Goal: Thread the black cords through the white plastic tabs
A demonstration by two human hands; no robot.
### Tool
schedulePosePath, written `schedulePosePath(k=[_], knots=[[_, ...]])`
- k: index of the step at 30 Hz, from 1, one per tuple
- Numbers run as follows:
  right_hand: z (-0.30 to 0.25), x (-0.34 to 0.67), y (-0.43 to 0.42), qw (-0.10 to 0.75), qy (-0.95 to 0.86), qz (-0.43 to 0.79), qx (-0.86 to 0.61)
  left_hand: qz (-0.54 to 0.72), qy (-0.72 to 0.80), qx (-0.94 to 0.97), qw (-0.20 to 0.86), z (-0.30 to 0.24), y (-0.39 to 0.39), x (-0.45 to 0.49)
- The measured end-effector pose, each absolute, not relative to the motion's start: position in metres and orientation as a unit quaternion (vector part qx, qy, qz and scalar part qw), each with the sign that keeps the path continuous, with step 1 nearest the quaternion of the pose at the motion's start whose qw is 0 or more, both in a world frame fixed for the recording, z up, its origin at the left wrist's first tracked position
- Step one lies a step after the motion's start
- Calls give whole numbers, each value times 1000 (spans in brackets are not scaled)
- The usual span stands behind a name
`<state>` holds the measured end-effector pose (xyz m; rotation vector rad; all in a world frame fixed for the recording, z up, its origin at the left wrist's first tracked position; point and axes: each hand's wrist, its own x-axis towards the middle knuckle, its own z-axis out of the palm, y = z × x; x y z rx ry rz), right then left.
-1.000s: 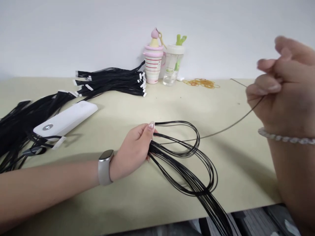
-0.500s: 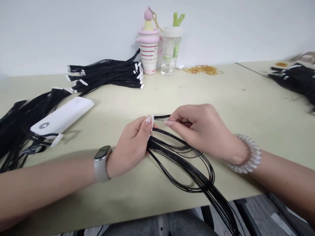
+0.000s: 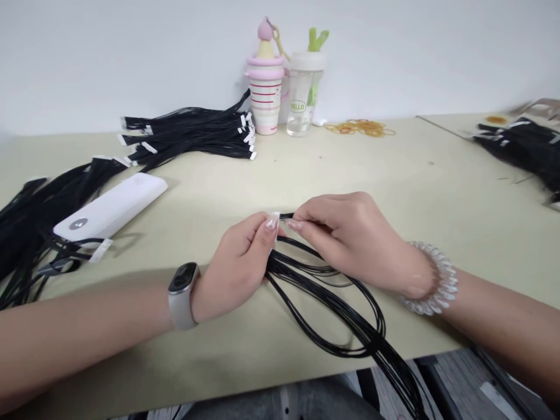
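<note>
A bundle of thin black cables [image 3: 336, 303] runs from my fingers over the table's front edge, part of it bent into a loop. My left hand [image 3: 240, 262] is closed on the bundle near a white connector strip [image 3: 277, 226], its thumb pressed against the strip. Just to the right, my right hand [image 3: 350, 239] pinches the short black cable ends [image 3: 286, 216] that stick out beside the strip. The fingertips of both hands are close together, and the fingers under the cables are mostly hidden.
Black cable bundles with white connectors [image 3: 192, 134] lie at the back left, more cables [image 3: 525, 146] at the far right. A white oblong device [image 3: 111, 207] rests at left. A striped cup [image 3: 265, 99], a clear bottle [image 3: 301, 99] and rubber bands [image 3: 363, 128] sit along the wall.
My right hand has moved slightly left and closer to my left hand, so less of the cable ends shows between them. The bundle appears slightly lower in view.
</note>
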<state>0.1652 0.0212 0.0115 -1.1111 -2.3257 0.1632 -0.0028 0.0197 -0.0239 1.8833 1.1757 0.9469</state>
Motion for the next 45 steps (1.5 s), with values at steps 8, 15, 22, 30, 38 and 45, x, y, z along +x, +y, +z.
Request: schedulePosePath(k=[8,15,22,30,38,45], knots=[[11,164,19,208,-873,30,-440,353,457,754,314,-24,18,-3],[13,166,19,132,-884,-89,-440,351,462,754,307,-24,19,-2],[8,164,17,157,-889,-84,-422,332,451,763,322,-24,19,-3],[18,178,29,236,-877,-83,-411,361,478,678,426,-24,25,-1],[42,204,14,29,-887,150,-437,395,508,614,457,-24,30,-2],[18,180,20,110,-888,290,-340,410,520,646,380,-23,25,-2]])
